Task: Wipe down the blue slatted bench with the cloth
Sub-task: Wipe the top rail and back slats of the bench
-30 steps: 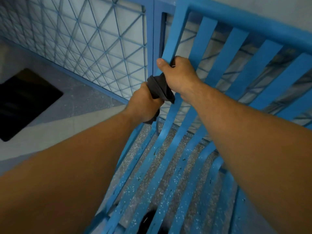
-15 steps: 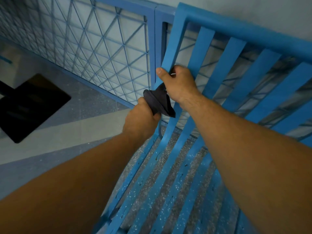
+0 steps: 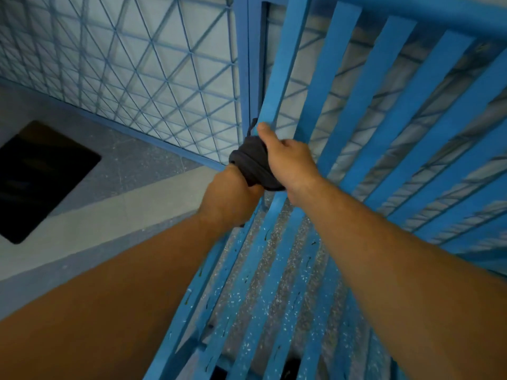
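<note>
The blue slatted bench (image 3: 365, 111) fills the right and lower part of the view, its slats curving from the seat up into the backrest. A dark grey cloth (image 3: 251, 163) is wrapped around the leftmost slat, low on the backrest. My left hand (image 3: 229, 197) grips the cloth's lower end from the left. My right hand (image 3: 288, 160) grips its upper end, with the thumb lying up along the slat. Both forearms reach in from the bottom of the view.
A blue metal fence with a diamond lattice (image 3: 142, 67) stands just left of and behind the bench. Grey speckled floor (image 3: 131, 160) lies to the left, with a dark rectangular opening (image 3: 41, 176) in it. Speckled floor shows between the seat slats.
Both hands and the cloth have slid down the leftmost slat, from the middle of the backrest towards the seat bend. The grip on the cloth is unchanged.
</note>
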The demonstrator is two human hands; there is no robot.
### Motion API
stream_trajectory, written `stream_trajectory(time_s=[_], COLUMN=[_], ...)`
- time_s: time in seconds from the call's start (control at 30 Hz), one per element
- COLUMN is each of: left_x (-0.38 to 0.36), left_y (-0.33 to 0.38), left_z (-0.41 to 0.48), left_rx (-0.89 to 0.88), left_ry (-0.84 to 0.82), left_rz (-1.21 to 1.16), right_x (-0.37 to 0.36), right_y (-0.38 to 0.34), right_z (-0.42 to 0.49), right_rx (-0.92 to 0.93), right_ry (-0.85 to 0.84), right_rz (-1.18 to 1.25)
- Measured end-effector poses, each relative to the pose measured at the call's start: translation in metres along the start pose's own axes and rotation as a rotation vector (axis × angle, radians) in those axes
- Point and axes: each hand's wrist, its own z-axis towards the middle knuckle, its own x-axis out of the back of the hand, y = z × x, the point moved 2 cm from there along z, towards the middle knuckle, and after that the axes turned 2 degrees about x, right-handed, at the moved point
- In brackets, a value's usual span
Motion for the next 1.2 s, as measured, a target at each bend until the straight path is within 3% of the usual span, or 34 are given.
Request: stream_trajectory(time_s=[0.1,0.13,0.3,0.37,0.47,0.53,0.63,0.67,0.7,0.8,0.83,0.97,1.03,1.13,1.2], left_x=[0.014,0.016,0.000,0.002,0.012,0.010,-0.004,-0.005,-0.003,0.010,0.010,0.000,-0.004,0.001,0.004], left_y=[-0.005,-0.005,-0.004,-0.011,-0.019,-0.019,-0.018,-0.018,-0.019,-0.022,-0.023,-0.022,-0.024,-0.031,-0.037], left_z=[0.003,0.005,-0.014,-0.016,-0.011,-0.013,-0.033,-0.036,-0.033,-0.018,-0.018,-0.033,-0.040,-0.043,-0.040], left_rx=[0.171,0.174,-0.066,-0.042,0.188,0.177,0.002,-0.023,-0.004,0.177,0.202,0.019,-0.059,-0.107,-0.089], left_ry=[-0.392,-0.416,0.008,-0.053,-0.376,-0.295,0.059,0.092,0.038,-0.325,-0.358,-0.058,0.010,0.020,-0.122], left_rz=[-0.248,-0.213,0.074,0.037,-0.164,-0.066,0.105,0.122,0.100,-0.157,-0.192,-0.032,0.032,0.130,0.097], right_x=[-0.010,-0.009,0.000,-0.001,-0.005,-0.009,-0.014,-0.016,-0.018,-0.021,-0.020,-0.020,-0.026,-0.033,-0.033], right_y=[0.003,0.002,0.001,-0.001,-0.002,0.001,0.003,0.004,0.005,0.008,0.010,0.017,0.019,0.023,0.026], right_z=[-0.008,-0.008,-0.008,-0.009,-0.012,-0.012,-0.017,-0.019,-0.021,-0.029,-0.032,-0.044,-0.049,-0.054,-0.057], right_rx=[-0.075,-0.074,-0.113,-0.103,-0.103,-0.116,-0.079,-0.059,-0.045,-0.036,-0.039,-0.030,-0.010,-0.007,-0.010], right_ry=[-0.171,-0.172,-0.179,-0.167,-0.139,-0.106,-0.062,-0.045,-0.029,-0.033,-0.044,-0.120,-0.119,-0.101,-0.109], right_rz=[0.000,0.006,-0.028,-0.023,-0.007,0.036,0.077,0.082,0.086,0.107,0.117,0.136,0.096,0.096,0.114])
